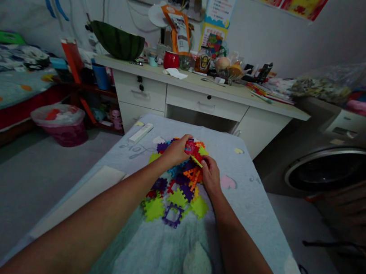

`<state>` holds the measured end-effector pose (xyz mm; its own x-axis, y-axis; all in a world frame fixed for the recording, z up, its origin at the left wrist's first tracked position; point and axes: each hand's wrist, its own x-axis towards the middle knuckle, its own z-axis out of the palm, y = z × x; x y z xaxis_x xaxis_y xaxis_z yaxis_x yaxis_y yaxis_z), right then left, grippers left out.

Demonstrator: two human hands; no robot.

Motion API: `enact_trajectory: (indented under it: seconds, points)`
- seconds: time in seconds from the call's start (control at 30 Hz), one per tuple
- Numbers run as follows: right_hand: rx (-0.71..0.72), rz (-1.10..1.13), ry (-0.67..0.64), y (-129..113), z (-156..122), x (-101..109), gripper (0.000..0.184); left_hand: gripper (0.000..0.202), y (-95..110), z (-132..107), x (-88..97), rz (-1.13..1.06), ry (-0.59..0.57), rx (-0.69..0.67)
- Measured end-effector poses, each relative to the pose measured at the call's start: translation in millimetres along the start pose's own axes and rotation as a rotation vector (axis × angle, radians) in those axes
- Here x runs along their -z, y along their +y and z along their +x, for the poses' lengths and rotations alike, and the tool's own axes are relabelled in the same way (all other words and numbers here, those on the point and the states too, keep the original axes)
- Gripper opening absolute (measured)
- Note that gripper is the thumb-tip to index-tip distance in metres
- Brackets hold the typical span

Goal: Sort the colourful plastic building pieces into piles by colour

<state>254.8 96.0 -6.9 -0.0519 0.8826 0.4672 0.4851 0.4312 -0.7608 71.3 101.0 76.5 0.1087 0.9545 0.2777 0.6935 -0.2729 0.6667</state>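
Note:
My left hand [177, 151] is closed around a red plastic building piece [190, 147], held above a pile of colourful toothed tiles. On the other side my right hand [211, 172] pinches a yellow-green toothed tile [196, 160] that meets the red piece; whether the two are locked together I cannot tell. Below the hands lie orange pieces [194, 176], one shaped like a triangular frame. Nearer to me are a lime tile [154, 208], a purple square frame [173, 215] and another lime tile [199, 207]. My fingers hide part of both held pieces.
The pile lies on a cloth-covered table [237, 235]. A white box-like stick [141, 133] rests at its far left, and a pale flat board [93, 192] along the left edge. Beyond stand a cluttered white desk [205, 95], a washing machine [324, 152] and a pink bin [63, 127].

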Motion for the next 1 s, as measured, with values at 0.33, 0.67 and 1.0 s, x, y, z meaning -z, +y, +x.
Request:
enact_trajectory:
  seconds: [0.33, 0.67, 1.0]
  points:
    - [0.061, -0.03, 0.11, 2.0, -1.2, 7.3, 0.037, 0.121, -16.9, 23.3, -5.1, -0.08, -0.008, 0.075]
    - [-0.047, -0.074, 0.026, 3.3, -0.4, 6.6, 0.041, 0.085, -32.4, -59.4, -6.9, 0.416, -0.154, 0.248]
    - [0.064, -0.089, -0.19, -12.9, -4.8, 6.3, 0.037, 0.078, -26.8, -51.6, -20.9, 0.41, -0.041, 0.166]
